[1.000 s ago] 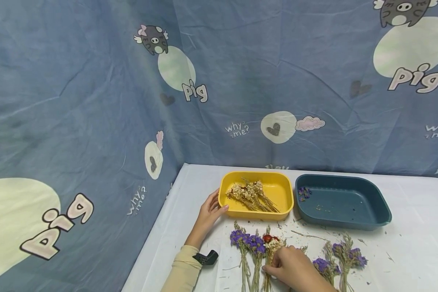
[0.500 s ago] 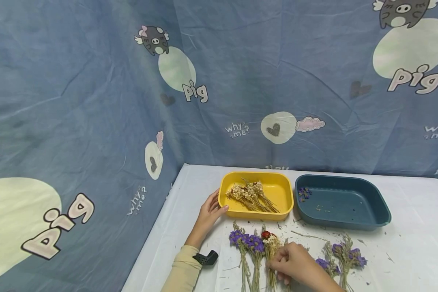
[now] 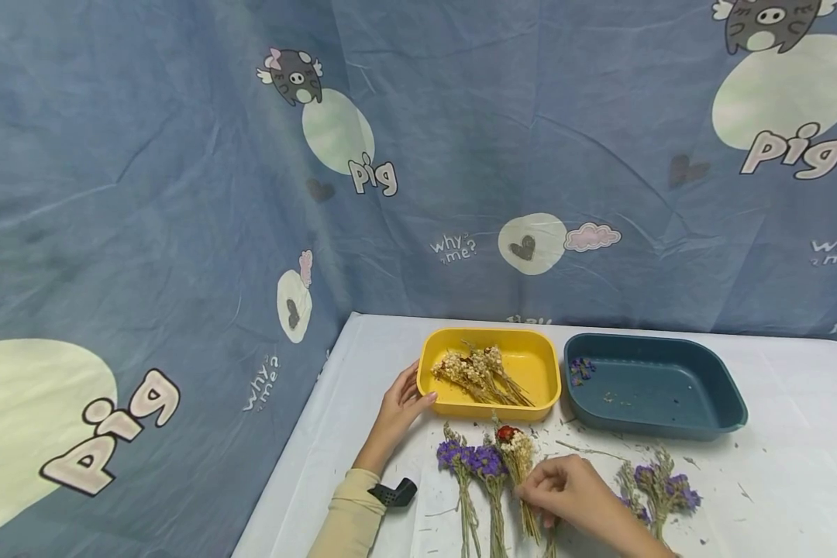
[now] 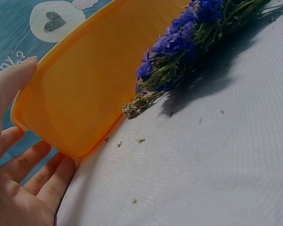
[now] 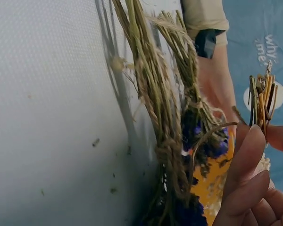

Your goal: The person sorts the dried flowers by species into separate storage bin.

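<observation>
My right hand [image 3: 563, 484] pinches the stems of a dried flower bunch with cream blossoms and a red flower head [image 3: 516, 453]. Its cut stem ends [image 5: 262, 101] stick up past the thumb and fingertips in the right wrist view. At the front left corner of a yellow tray [image 3: 491, 412], my left hand [image 3: 399, 403] holds on, thumb along the front wall [image 4: 16, 77] and fingers round the side. Inside the tray lie cream dried flowers [image 3: 484, 372]. Two purple bunches, one left [image 3: 453, 453] and one nearer [image 3: 487, 463], lie beside the lifted bunch.
A dark blue tray [image 3: 656, 425] stands right of the yellow one, with a few purple petals [image 3: 581, 370] in it. More purple flowers [image 3: 669, 487] lie at the right. Plant crumbs and a loose stalk [image 3: 589, 449] dot the white tabletop. A patterned blue curtain [image 3: 425, 155] hangs behind.
The right hand has drawn the cream-and-red bunch up off the table, and its head now sits a little farther toward the yellow tray. The left hand has stayed at the tray.
</observation>
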`<state>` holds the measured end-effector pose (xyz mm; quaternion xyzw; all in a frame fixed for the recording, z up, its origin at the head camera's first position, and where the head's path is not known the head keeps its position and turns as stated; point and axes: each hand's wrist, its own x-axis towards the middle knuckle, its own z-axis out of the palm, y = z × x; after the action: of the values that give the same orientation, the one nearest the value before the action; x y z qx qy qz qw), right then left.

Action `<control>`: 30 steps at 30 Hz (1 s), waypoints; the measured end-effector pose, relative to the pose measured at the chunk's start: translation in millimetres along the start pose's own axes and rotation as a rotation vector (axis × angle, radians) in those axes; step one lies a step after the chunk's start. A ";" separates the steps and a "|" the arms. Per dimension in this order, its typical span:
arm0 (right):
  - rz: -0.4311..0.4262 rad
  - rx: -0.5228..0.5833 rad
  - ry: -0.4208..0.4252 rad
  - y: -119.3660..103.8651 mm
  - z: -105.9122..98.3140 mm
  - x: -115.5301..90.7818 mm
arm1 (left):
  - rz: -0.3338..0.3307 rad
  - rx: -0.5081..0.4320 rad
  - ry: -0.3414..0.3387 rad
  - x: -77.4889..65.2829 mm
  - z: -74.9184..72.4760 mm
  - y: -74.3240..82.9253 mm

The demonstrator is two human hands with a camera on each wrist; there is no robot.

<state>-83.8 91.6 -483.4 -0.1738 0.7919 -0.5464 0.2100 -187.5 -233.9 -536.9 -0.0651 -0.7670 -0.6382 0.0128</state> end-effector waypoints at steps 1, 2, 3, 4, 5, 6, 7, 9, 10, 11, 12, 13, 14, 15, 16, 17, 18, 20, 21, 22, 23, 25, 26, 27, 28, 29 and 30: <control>-0.008 -0.001 0.003 -0.8 -1.1 0.2 | 0.000 0.000 -0.001 0.0 -0.1 -0.4; -0.015 0.000 0.005 -1.8 -2.4 0.5 | 0.001 0.002 -0.002 -0.1 -0.2 -0.8; -0.020 0.001 0.009 -3.3 -3.9 0.7 | 0.000 0.002 0.000 -0.2 -0.3 -0.8; -0.027 0.003 0.012 -5.0 -5.6 1.1 | -0.001 0.002 0.001 -0.2 -0.3 -0.8; -0.035 0.006 0.014 -6.8 -7.4 1.6 | 0.000 0.003 0.003 -0.3 -0.3 -0.7; -0.045 0.004 0.016 -8.7 -9.3 2.2 | 0.001 0.004 0.004 -0.4 -0.2 -0.6; -0.056 0.001 0.019 -10.5 -11.5 2.8 | 0.002 0.008 0.004 -0.5 -0.1 -0.5; -0.073 -0.010 0.030 -13.7 -16.1 4.0 | 0.002 0.003 0.005 -0.2 0.1 -0.5; -0.080 -0.016 0.037 -15.2 -18.4 4.7 | 0.003 0.001 0.003 -0.2 0.3 -0.7; -0.083 -0.020 0.043 -16.5 -20.8 5.5 | 0.003 0.000 0.002 -0.1 0.4 -1.0; -0.086 -0.033 0.051 -17.8 -23.1 6.6 | 0.002 -0.002 0.002 0.0 0.5 -1.3; -0.085 -0.045 0.062 -19.0 -25.4 7.9 | 0.002 0.000 0.001 0.0 0.7 -1.3; -0.078 -0.061 0.074 -20.5 -27.6 9.3 | 0.002 0.001 0.002 0.0 0.8 -1.3; -0.072 -0.072 0.082 -21.8 -29.6 10.8 | 0.002 0.001 0.003 0.1 0.8 -1.4; -0.064 -0.082 0.092 -23.1 -31.7 12.5 | 0.001 0.004 0.005 0.0 0.7 -1.2; -0.057 -0.095 0.100 -24.2 -33.6 14.2 | 0.001 0.007 0.006 0.1 0.8 -1.1; -0.051 -0.109 0.108 -25.3 -35.5 15.7 | 0.000 0.011 0.007 0.0 0.9 -0.6; -0.041 -0.125 0.115 -27.3 -39.2 18.2 | -0.001 0.010 0.008 0.0 0.9 -0.2; -0.036 -0.132 0.117 -28.2 -41.0 19.4 | 0.001 0.007 0.007 0.2 0.9 -0.4; -0.035 -0.139 0.117 -29.2 -42.9 20.4 | 0.001 0.009 0.005 0.0 1.1 -0.1; -0.038 -0.147 0.116 -30.1 -44.6 21.4 | 0.001 0.011 0.004 -0.1 1.2 0.3; -0.043 -0.163 0.113 -31.8 -48.1 23.4 | 0.001 0.012 0.003 -0.4 1.2 0.9; -0.047 -0.176 0.115 -32.3 -49.7 24.6 | 0.000 0.014 0.002 -0.6 1.3 1.3; -0.050 -0.190 0.117 -32.7 -51.2 25.9 | -0.001 0.015 0.004 -0.6 1.2 1.3; -0.052 -0.201 0.118 -33.2 -52.6 27.3 | -0.004 0.017 0.005 -0.8 1.2 1.8; -0.054 -0.210 0.119 -33.6 -54.0 28.9 | -0.006 0.016 0.006 -0.5 1.1 1.7; -0.055 -0.221 0.122 -34.0 -55.2 30.5 | -0.008 0.016 0.007 -0.5 1.1 1.9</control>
<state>-137.0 108.3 -438.5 -0.1842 0.8535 -0.4708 0.1260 -186.7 -232.5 -535.3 -0.0597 -0.7723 -0.6323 0.0136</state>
